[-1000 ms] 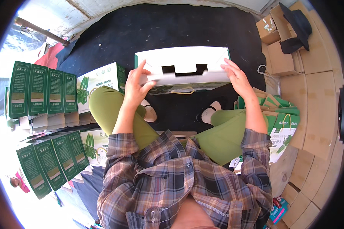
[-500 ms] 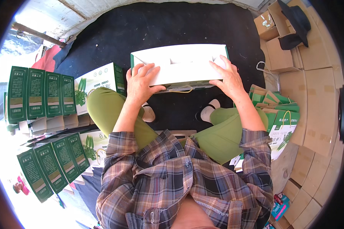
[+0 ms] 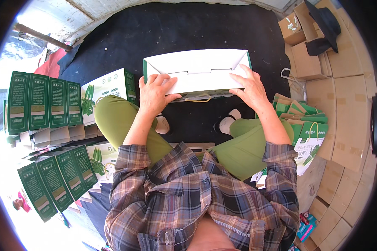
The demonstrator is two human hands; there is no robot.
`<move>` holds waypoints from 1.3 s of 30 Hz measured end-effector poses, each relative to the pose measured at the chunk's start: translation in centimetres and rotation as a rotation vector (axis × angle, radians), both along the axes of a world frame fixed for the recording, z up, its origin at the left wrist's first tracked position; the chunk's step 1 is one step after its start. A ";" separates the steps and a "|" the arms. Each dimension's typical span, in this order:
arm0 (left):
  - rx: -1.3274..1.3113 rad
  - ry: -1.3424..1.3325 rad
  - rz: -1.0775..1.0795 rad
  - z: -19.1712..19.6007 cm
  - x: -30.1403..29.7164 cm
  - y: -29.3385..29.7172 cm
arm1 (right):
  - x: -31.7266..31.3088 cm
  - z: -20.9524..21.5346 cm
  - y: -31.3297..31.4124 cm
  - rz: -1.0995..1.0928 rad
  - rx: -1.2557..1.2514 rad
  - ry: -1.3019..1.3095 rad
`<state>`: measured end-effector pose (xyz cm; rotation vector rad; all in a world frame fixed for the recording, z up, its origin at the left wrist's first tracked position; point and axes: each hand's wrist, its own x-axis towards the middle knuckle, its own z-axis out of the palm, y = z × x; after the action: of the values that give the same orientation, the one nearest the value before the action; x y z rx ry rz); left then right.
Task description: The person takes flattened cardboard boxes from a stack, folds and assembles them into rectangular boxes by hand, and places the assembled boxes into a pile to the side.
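A white and green gift carton (image 3: 197,82) stands between my feet, its white flaps folded in to form one face with a stepped seam. At its near left edge, my left hand (image 3: 155,90) grips the carton, fingers bent on the white flap and thumb against the printed side. Around the near right edge, my right hand (image 3: 252,88) holds it the same way, its fingers reaching over the corner. A yellowish cord handle (image 3: 199,99) hangs from the side facing me. Most of that printed side is hidden under the edge.
On my left stand two rows of green and white cartons (image 3: 38,102). Flattened green cartons (image 3: 308,127) lean by my right knee. Brown cardboard boxes (image 3: 349,117) line the right side, with a black hat (image 3: 324,27) on them. Black sheeting (image 3: 188,27) covers the floor.
The near flap has gone down flatter, and the gaps along the seam have closed into a stepped line. Both hands keep nearly the same place on the carton.
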<state>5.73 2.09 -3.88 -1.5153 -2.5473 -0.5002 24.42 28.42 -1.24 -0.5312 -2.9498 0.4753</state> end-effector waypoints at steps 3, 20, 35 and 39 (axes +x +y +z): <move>0.104 -0.067 0.026 0.7 0.1 -0.1 | 0.0 -0.1 0.5 -0.053 -0.021 0.096; 0.668 -1.860 0.713 -7.5 -5.4 -2.1 | 2.3 -8.6 8.0 -0.639 -1.208 -0.092; 0.788 -1.650 0.660 -5.8 -4.8 -2.6 | 1.5 -4.4 6.8 -0.642 -1.269 0.239; 0.662 -1.625 0.612 -6.5 -4.6 -2.9 | 3.0 -7.2 6.5 -0.519 -1.334 0.221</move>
<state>1.10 -0.79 -10.43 0.2405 -2.6672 -2.8187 27.47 34.95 -8.47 -1.1383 -1.7612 2.1514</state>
